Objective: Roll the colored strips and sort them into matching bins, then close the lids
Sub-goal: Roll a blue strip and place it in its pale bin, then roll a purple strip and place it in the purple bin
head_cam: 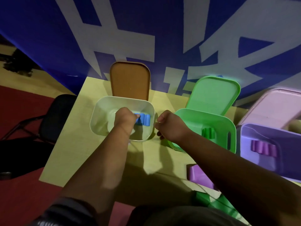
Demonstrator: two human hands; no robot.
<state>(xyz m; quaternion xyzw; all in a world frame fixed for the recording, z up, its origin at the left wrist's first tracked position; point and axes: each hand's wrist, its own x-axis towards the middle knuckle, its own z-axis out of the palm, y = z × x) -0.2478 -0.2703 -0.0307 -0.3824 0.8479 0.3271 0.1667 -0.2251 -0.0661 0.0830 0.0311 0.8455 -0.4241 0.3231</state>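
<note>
My left hand (125,119) reaches into the white bin (97,111) and pinches a blue roll (143,119) beside another blue roll on the bin's floor. The bin's brown lid (130,79) stands open behind it. My right hand (169,125) hovers between the white bin and the green bin (195,116), fingers loosely curled and holding nothing. Green rolls (208,132) lie in the green bin under its raised green lid (213,93). Purple rolls (262,147) lie in the purple bin (260,132), whose pink lid (273,108) is up.
A loose purple strip (198,176) and a green strip (216,204) lie near the front right edge of the yellow table (68,154). A black chair (55,115) stands left of the table. A blue and white banner hangs behind.
</note>
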